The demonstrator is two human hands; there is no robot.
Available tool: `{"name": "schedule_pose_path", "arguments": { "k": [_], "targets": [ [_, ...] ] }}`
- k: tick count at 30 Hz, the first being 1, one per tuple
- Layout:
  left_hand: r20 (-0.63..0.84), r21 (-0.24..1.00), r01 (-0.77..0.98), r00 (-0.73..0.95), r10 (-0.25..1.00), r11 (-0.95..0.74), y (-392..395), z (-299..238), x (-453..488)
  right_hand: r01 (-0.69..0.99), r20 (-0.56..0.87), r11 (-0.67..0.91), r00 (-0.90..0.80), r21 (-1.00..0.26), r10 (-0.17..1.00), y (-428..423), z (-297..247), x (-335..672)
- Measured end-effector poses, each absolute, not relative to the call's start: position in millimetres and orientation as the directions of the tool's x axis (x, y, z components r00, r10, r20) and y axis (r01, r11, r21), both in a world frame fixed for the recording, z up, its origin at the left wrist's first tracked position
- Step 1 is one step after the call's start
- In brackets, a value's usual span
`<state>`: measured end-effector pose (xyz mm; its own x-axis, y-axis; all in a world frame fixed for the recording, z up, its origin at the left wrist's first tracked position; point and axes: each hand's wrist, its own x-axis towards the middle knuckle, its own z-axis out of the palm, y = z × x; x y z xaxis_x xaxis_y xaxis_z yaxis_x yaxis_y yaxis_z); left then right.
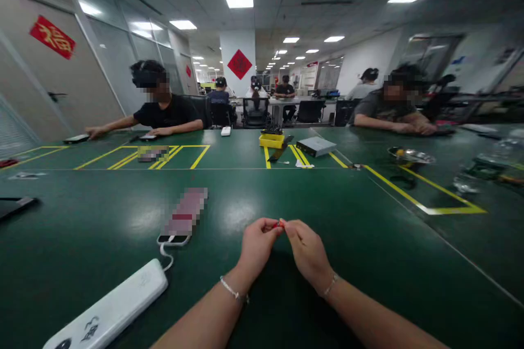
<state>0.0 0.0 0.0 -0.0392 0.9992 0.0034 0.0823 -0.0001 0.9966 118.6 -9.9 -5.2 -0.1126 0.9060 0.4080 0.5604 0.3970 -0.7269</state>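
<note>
My left hand (257, 245) and my right hand (306, 251) meet above the green table (347, 240), fingertips pinched together. Between them sits a small red object (279, 224), too small to name, held by both hands. Each wrist wears a thin bracelet. Both forearms come in from the bottom edge of the view.
A phone (183, 217) lies to the left, cabled to a white power bank (110, 311). Further back are a yellow tray (271, 140), a grey box (315, 146) and a metal dish (410, 156). Two people sit across the table at left and right; others work behind.
</note>
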Motion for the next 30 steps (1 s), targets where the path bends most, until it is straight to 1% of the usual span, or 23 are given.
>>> {"name": "schedule_pose_path", "arguments": {
  "k": [5, 7, 10, 13, 15, 17, 19, 21, 23, 26, 30],
  "targets": [
    [0.065, 0.993, 0.102, -0.078, 0.995, -0.057, 2.8, -8.0, -4.2, 0.622, 0.480, 0.521, -0.252, -0.585, 0.840, -13.5, -11.7, 115.8],
    [0.073, 0.992, 0.111, -0.096, 0.993, -0.062, 3.9, -8.7, -4.1, 0.657, 0.493, 0.538, -0.279, -0.528, 0.824, -15.1, -15.0, 113.9],
    [0.047, 0.994, 0.102, -0.093, 0.995, -0.037, 3.4, -6.5, -2.2, 0.704, 0.513, 0.538, -0.281, -0.463, 0.811, -15.3, -16.8, 111.7],
    [0.018, 0.998, 0.066, -0.037, 0.999, -0.016, 1.0, -4.2, 0.2, 0.763, 0.549, 0.509, -0.247, -0.397, 0.798, -11.8, -13.4, 112.8],
    [0.009, 0.999, 0.033, 0.009, 1.000, -0.009, -0.2, -4.9, 1.0, 0.818, 0.568, 0.480, -0.242, -0.316, 0.787, -8.1, -10.6, 115.8],
    [-0.012, 1.000, -0.010, 0.060, 0.998, 0.012, -0.3, -7.5, 0.9, 0.854, 0.566, 0.470, -0.279, -0.222, 0.776, -4.8, -8.9, 120.0],
    [-0.063, 0.994, -0.077, 0.120, 0.991, 0.073, 0.6, -10.8, -0.1, 0.863, 0.550, 0.477, -0.321, -0.165, 0.771, -2.8, -8.8, 123.9],
    [-0.127, 0.976, -0.155, 0.182, 0.975, 0.156, 1.7, -13.7, -1.3, 0.861, 0.532, 0.484, -0.340, -0.155, 0.776, -2.2, -9.3, 126.5],
    [-0.167, 0.954, -0.212, 0.216, 0.962, 0.213, 2.6, -15.7, -2.5, 0.861, 0.520, 0.478, -0.333, -0.171, 0.786, -2.3, -9.3, 127.4],
    [-0.173, 0.943, -0.243, 0.219, 0.960, 0.226, 3.7, -17.5, -3.5, 0.855, 0.514, 0.480, -0.327, -0.198, 0.793, -2.1, -8.5, 126.8],
    [-0.172, 0.944, -0.243, 0.213, 0.962, 0.223, 4.8, -18.8, -3.4, 0.847, 0.506, 0.488, -0.333, -0.210, 0.796, -1.0, -9.5, 125.9]
  ]
}}
